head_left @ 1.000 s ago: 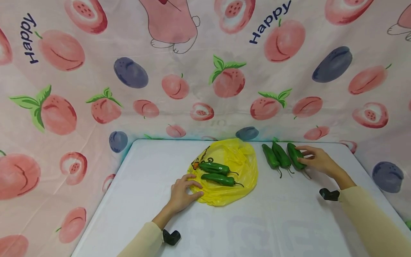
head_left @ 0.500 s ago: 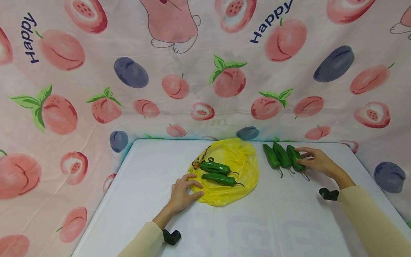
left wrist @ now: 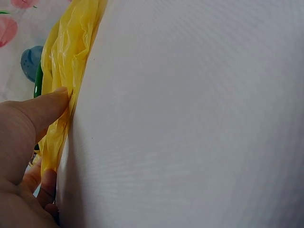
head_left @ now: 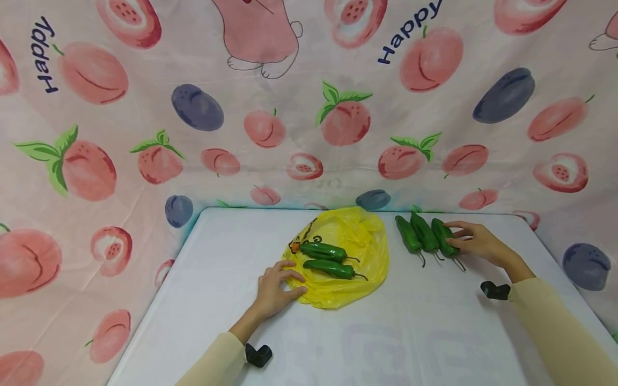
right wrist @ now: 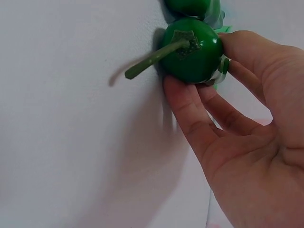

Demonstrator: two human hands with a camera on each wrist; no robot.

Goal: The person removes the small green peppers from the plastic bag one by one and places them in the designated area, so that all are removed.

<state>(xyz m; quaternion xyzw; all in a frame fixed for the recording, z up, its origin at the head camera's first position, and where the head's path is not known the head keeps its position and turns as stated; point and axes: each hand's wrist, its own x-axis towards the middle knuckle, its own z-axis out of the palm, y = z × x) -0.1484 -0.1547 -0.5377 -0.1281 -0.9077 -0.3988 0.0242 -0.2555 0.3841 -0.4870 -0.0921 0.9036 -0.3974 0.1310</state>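
Note:
Two green chili peppers [head_left: 328,269] lie on a yellow plastic bag [head_left: 372,268], which is spread flat with crumpled edges. My left hand [head_left: 274,289] holds the bag's left edge; in the left wrist view the thumb [left wrist: 52,104] presses on the bunched yellow film, with fingertips lower along it. To the right of the bag, three more green chili peppers lie side by side, stems toward me. The rightmost chili pepper [head_left: 444,236] is gripped by my right hand [head_left: 480,244]. In the right wrist view, thumb and fingers sit on opposite sides of that pepper [right wrist: 192,61].
The chili pepper [head_left: 407,235] farthest left in the row and the middle chili pepper [head_left: 425,233] lie close together near the back edge. Everything stands on a white table [head_left: 386,343]. Behind it hangs a fruit-printed cloth [head_left: 270,177].
My right hand has shifted the rightmost chili pepper slightly left, closer to the row. It then holds still. The left hand and the bag have stayed in place.

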